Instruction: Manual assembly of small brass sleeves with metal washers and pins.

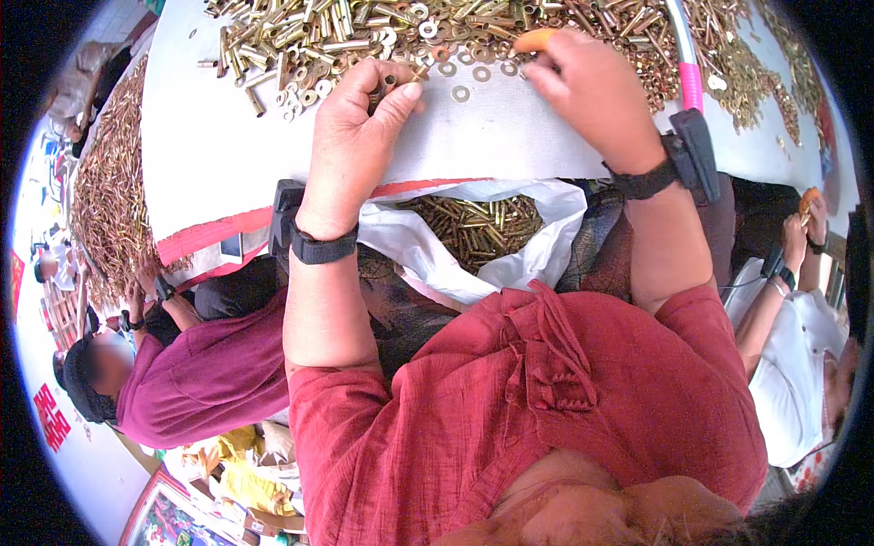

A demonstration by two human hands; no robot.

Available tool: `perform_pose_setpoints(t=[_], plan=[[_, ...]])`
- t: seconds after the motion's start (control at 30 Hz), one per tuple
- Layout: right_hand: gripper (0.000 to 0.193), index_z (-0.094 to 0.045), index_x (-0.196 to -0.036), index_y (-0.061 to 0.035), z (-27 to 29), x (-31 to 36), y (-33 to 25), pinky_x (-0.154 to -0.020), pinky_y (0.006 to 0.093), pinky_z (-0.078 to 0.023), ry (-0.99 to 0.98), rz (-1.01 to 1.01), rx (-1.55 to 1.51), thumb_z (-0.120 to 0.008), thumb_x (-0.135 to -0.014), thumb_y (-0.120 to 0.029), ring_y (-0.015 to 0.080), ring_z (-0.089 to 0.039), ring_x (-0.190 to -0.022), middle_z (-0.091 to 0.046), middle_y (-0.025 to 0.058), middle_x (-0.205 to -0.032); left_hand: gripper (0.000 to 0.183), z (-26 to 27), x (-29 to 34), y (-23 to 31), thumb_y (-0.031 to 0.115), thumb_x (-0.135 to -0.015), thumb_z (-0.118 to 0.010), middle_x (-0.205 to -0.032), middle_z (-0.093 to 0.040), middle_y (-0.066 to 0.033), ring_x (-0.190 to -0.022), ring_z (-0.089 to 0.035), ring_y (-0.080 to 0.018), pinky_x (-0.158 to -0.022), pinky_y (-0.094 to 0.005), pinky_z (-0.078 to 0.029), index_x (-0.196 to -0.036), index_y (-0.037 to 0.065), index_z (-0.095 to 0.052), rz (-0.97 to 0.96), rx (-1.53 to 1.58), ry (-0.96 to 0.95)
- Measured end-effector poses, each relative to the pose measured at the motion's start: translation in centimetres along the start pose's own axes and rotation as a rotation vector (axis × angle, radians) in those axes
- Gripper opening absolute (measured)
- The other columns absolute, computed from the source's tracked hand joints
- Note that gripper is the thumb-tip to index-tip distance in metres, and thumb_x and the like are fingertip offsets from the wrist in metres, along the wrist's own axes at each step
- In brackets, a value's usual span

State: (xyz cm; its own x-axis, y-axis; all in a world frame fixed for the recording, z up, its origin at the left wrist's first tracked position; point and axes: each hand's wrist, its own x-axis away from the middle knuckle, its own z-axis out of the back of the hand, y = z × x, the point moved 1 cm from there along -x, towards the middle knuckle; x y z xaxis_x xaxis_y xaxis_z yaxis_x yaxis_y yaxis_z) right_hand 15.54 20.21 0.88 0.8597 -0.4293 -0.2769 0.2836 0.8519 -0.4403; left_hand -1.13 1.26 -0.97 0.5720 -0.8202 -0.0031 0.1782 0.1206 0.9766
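My left hand (353,123) is closed above the near part of the white table (246,164). Between its thumb and index finger is a small brass-coloured bolt (420,73); the open end of a brass-coloured metal sleeve (390,82) shows in the curled fingers. Over the near edge of the parts pile, my right hand (596,96) has thumb and index finger apart, with nothing visible between them. An orange cover (535,40) sits on that index finger. Flat washers (461,94) lie loose between the hands. Beyond is a heap of brass-coloured sleeves (350,18).
Below the table edge, a white sack (566,214) holds many brass-coloured parts (482,227). A metal tube with a pink sleeve (691,86) stands right of my right hand. Co-workers sit on both sides, one in purple (209,382), another in white (792,364). More parts (109,182) are heaped left.
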Motion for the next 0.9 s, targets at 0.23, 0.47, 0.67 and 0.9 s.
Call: perform_pose_setpoints(t=[0.23,0.47,0.67,0.9], plan=[[0.02,-0.065,-0.099,-0.0107,-1.7,0.3,-1.4,-0.072,0.0431,-0.052,0.021,0.1,0.179,-0.066,-0.082,-0.02,0.0314,-0.064,-0.085,-0.062,0.011,-0.09,0.011,-0.2,-0.1,-0.1,0.012,-0.09,-0.067,-0.078,-0.059,0.0025,-0.074,-0.05,-0.0063,-0.069,-0.022,-0.044,-0.097,0.004,-0.064,-0.053,-0.122,0.005],[0.018,-0.063,-0.1,-0.0084,-0.9,0.8,-2.0,-0.075,0.0443,-0.051,0.004,0.157,0.114,-0.061,-0.083,-0.014,0.0336,-0.063,-0.087,-0.061,0.0139,-0.089,0.012,0.0,0.0,-0.1,0.013,-0.092,-0.066,-0.081,-0.061,0.002,-0.075,-0.051,-0.0064,-0.069,-0.0224,-0.044,-0.1,0.004,-0.064,-0.068,-0.149,-0.026],[0.016,-0.064,-0.097,-0.0059,-1.2,1.1,-1.8,-0.077,0.0449,-0.051,-0.016,0.141,0.078,-0.06,-0.083,-0.012,0.0358,-0.062,-0.086,-0.061,0.0158,-0.089,0.013,0.0,0.0,-0.4,0.014,-0.094,-0.064,-0.085,-0.063,0.0011,-0.078,-0.054,-0.0065,-0.073,-0.0225,-0.045,-0.103,0.004,-0.063,-0.117,-0.18,-0.069],[0.019,-0.067,-0.106,-0.0049,-2.4,0.9,-2.5,-0.074,0.0281,-0.052,-0.134,-0.163,-0.801,-0.062,-0.088,-0.009,0.0127,-0.065,-0.081,-0.068,0.0059,-0.096,0.013,-0.7,0.7,0.1,0.012,-0.093,-0.065,-0.082,-0.059,0.0018,-0.077,-0.053,-0.0066,-0.072,-0.0213,-0.044,-0.101,0.003,-0.062,-0.14,-0.211,-0.145]])
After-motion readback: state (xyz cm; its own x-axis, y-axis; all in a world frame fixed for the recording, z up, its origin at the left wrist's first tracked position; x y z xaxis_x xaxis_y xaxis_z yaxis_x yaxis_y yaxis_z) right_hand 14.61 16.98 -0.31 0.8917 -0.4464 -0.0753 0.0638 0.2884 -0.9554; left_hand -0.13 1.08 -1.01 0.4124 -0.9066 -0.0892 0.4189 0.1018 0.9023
